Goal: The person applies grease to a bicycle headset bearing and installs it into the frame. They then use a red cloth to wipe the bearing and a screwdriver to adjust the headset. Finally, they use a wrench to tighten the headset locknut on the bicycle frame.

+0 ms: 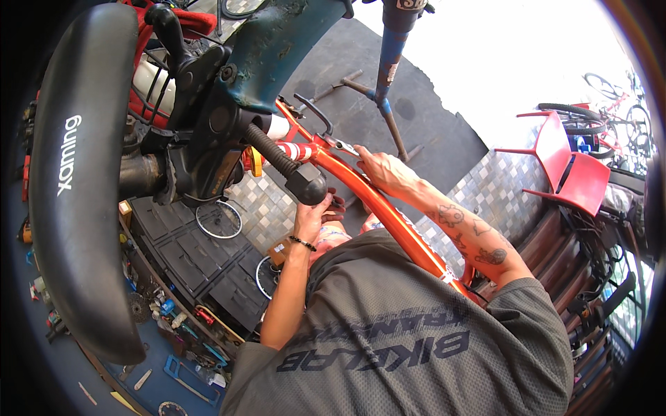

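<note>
An orange bicycle frame point(374, 201) slants from upper middle to lower right, in front of my body. My right hand point(387, 172) is closed around a slim silver metal tool point(341, 145), whose far end rests by a joint of the frame; its exact kind is unclear. A black curved lever-like part point(313, 113) rises beside that joint. Left of the tube, my left hand point(312, 216) has its fingers curled and looks closed. A black clamp knob point(306, 184) on a threaded bolt point(274, 152) partly covers it, so whatever it holds cannot be made out.
A black saddle point(83, 180) looms at left beside the work-stand clamp point(208, 132). Black drawers point(194, 260) and a blue bench point(149, 378) with scattered tools line the left. The blue stand pole point(392, 62) stands beyond; red chairs point(579, 184) are at right.
</note>
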Tool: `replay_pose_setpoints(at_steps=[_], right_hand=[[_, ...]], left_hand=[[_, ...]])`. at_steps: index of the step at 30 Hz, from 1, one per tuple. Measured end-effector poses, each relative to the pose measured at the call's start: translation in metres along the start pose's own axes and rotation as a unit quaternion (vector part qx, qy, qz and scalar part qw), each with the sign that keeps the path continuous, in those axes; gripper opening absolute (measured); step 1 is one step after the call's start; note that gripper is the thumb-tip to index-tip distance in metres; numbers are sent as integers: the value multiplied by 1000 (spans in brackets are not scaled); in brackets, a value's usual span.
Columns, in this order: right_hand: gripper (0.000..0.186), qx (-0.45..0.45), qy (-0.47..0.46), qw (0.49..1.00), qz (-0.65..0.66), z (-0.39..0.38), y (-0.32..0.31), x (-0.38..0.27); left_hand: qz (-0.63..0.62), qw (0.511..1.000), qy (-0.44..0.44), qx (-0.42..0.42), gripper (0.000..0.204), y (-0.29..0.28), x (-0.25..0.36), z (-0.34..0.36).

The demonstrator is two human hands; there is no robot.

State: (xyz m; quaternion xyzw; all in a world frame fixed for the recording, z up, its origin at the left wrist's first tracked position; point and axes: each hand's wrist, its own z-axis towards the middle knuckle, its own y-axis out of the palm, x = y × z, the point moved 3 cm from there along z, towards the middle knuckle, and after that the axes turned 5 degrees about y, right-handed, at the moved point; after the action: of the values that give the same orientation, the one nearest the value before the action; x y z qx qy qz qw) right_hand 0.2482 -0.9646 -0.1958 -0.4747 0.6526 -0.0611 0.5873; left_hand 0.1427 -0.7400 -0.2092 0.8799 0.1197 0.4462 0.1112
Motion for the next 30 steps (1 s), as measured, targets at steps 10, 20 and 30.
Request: replay_pose_setpoints(at_steps=[10, 20, 30], right_hand=[[42, -17, 31, 999, -27, 4, -5, -15], [29, -2, 44, 998, -40, 7, -4, -15], [32, 4, 39, 998, -45, 7, -2, -15]], left_hand=[[-176, 982, 32, 64, 41, 11, -11, 7], [-136, 980, 16, 141, 52, 16, -15, 11], [-207, 961, -48, 175, 52, 28, -4, 6]])
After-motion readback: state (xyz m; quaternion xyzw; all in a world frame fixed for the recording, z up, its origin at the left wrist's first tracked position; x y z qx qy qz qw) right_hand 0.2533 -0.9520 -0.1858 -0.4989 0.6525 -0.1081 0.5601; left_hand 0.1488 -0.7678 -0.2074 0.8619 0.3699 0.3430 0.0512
